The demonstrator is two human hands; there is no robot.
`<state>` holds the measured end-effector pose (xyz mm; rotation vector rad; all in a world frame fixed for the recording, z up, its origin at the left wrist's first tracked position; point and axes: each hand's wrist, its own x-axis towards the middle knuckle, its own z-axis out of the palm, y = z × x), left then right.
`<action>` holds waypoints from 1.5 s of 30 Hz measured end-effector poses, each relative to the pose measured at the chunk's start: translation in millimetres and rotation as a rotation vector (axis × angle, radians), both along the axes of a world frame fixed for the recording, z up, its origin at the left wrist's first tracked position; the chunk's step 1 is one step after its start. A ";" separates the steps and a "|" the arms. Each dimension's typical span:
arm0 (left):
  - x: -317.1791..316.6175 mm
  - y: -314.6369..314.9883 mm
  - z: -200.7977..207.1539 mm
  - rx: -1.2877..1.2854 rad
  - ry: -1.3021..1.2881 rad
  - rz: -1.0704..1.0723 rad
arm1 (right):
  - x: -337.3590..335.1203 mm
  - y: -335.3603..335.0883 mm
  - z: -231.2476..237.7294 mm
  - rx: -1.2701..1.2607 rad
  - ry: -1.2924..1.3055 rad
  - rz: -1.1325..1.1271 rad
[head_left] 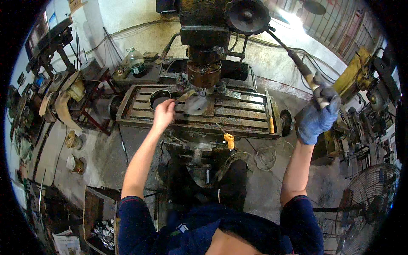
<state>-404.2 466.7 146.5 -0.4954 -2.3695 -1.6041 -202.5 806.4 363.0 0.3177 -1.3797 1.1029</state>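
My bare left hand pinches a brush over the slotted machine table, its bristles pointing toward the cutter head. A dark round pot stands on the table beside that hand. Above the middle of the table hangs the rusty round cutter head, with a small clamped workpiece area below it that I cannot make out well. My right hand, in a blue-grey glove, is closed around the end of a long lever that runs down from the machine's upper right.
A yellow-handled tool sits at the table's front edge, another yellow-handled tool at its right end. Lower left stands a wooden box with metal parts. A large fan is at lower right; a clear plastic bottle stands behind left.
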 end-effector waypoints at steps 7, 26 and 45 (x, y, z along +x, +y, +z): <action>-33.4 74.4 -3.0 -0.072 0.026 0.107 | -1.6 7.9 -0.2 0.048 0.062 0.088; -27.4 62.3 -25.6 -0.062 -0.065 0.067 | -1.6 7.4 -30.9 -0.030 0.010 0.179; 12.4 60.2 6.1 -0.068 -0.063 -0.065 | -3.2 10.6 -54.7 -0.021 0.026 0.157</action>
